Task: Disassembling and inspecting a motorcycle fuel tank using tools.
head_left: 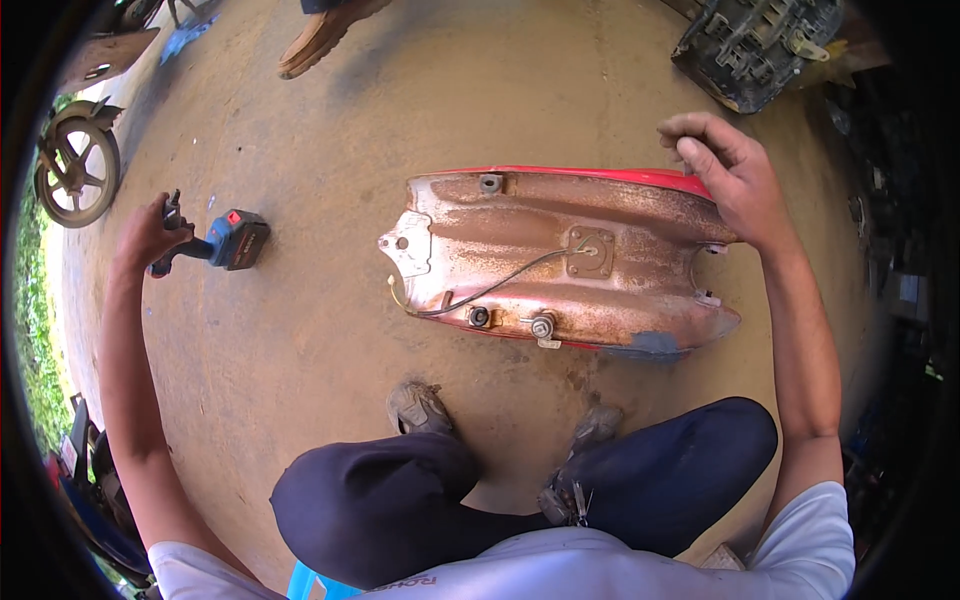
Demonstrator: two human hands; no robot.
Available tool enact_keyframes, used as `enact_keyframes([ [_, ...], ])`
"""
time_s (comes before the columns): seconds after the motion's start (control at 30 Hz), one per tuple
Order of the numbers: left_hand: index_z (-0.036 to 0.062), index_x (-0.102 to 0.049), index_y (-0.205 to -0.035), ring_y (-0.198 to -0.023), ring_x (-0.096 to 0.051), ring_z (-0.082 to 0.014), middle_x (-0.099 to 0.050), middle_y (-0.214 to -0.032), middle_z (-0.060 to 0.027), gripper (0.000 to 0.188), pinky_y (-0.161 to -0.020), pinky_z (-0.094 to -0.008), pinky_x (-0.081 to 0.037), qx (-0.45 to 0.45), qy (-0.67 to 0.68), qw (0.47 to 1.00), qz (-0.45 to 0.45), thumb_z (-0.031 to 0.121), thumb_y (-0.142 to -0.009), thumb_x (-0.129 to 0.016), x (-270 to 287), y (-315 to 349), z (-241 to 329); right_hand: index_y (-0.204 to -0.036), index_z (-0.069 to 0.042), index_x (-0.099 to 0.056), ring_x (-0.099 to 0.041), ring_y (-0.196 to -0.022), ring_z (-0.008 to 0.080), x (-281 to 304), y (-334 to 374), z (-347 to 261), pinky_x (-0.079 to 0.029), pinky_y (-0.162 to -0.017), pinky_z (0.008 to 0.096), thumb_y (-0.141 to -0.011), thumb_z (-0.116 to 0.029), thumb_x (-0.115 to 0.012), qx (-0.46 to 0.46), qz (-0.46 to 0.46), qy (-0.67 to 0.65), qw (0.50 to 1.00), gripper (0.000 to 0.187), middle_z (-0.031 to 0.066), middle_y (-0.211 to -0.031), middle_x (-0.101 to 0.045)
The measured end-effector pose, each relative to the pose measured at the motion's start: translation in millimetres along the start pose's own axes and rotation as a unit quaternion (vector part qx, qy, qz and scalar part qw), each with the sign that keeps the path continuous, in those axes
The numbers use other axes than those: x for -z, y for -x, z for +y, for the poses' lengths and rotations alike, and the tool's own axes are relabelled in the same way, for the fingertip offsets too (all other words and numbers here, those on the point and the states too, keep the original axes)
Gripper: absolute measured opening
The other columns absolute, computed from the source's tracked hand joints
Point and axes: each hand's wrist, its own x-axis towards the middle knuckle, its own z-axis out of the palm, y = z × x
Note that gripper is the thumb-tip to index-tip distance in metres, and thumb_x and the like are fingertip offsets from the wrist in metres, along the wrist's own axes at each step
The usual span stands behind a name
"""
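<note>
A motorcycle fuel tank (560, 225) lies underside up on the floor before me, its bare metal rusty and its rim red. A thin hose (500, 278) runs across it from a square plate near the middle. Out to the left, my left hand (150, 235) is closed round a cordless drill (238, 240), whose battery points right, toward the tank. My right hand (730, 175) is above the tank's far right edge. Its fingers are curled in toward the thumb; whatever they pinch, if anything, is too small to make out.
A black plastic motorcycle part (750, 50) lies at the far right. A spoked wheel (78, 165) stands at the far left. Another person's brown shoe (325, 38) is at the top. My knees and shoes are near the tank's close side, and a blue stool (325, 583) is under me.
</note>
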Motion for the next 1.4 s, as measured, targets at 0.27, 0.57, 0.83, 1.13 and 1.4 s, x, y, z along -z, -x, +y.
enact_keyframes([
  [0.27, 0.0021, -0.073, -0.098, -0.087, -0.073, -0.0388, -0.075, -0.09, -0.0209, 0.049, -0.078, -0.0474, -0.057, 0.007, -0.035, 0.999, 0.014, 0.041, -0.069, -0.082, 26.0, 46.9, 81.6, -0.128, -0.001, -0.065, -0.065, -0.098, 0.0126, 10.9, 53.8, -13.2, -0.053, -0.087, 0.0289, -0.099, -0.015, -0.068, -0.004, 0.007, -0.027, 1.0, 0.033, 0.0049, -0.112, -0.07],
  [0.57, -0.0029, -0.067, -0.094, -0.07, -0.061, -0.0092, -0.069, -0.077, -0.0041, 0.034, -0.066, -0.0302, -0.05, -0.199, 0.268, 0.94, 0.077, 0.03, -0.089, -0.077, 225.8, 167.6, 232.9, -0.158, 0.004, -0.03, -0.048, -0.137, 0.0425, -113.6, 7.4, -143.9, -0.04, -0.117, 0.0488, -0.079, -0.027, -0.087, 0.391, 0.071, 0.139, 0.907, 0.102, 0.0309, -0.145, -0.048],
  [0.83, 0.0015, -0.071, -0.112, -0.086, -0.064, -0.0067, -0.069, -0.092, -0.0003, 0.043, -0.079, -0.0239, -0.051, -0.454, 0.467, 0.753, 0.092, 0.042, -0.1, -0.071, 259.7, 176.0, 374.9, -0.154, 0.001, -0.032, -0.073, -0.097, 0.0413, -33.5, 40.0, -148.1, -0.059, -0.086, 0.0446, -0.075, -0.018, -0.088, 0.241, 0.162, 0.12, 0.949, 0.099, 0.0266, -0.117, -0.068],
  [1.13, 0.0023, -0.069, -0.101, -0.068, -0.055, -0.0071, -0.06, -0.076, 0.004, 0.021, -0.063, -0.0252, -0.046, -0.456, 0.464, 0.759, -0.021, 0.022, -0.105, -0.065, 193.8, 89.6, 451.5, -0.119, 0.004, -0.063, -0.063, -0.077, 0.0142, 112.3, 149.0, -90.7, -0.052, -0.074, 0.0299, -0.098, -0.008, -0.066, 0.113, 0.333, -0.145, 0.925, 0.024, 0.0086, -0.095, -0.067],
  [1.4, 0.005, -0.074, -0.101, -0.092, -0.07, -0.0411, -0.074, -0.094, -0.0203, 0.016, -0.083, -0.0488, -0.056, -0.647, 0.167, 0.742, -0.057, 0.01, -0.088, -0.067, 25.3, 126.4, 614.9, -0.14, 0.006, -0.05, -0.05, -0.068, 0.0099, 117.1, 242.6, -1.8, -0.045, -0.063, 0.0281, -0.101, -0.015, -0.063, -0.07, 0.503, -0.323, 0.798, 0.046, 0.0032, -0.085, -0.052],
])
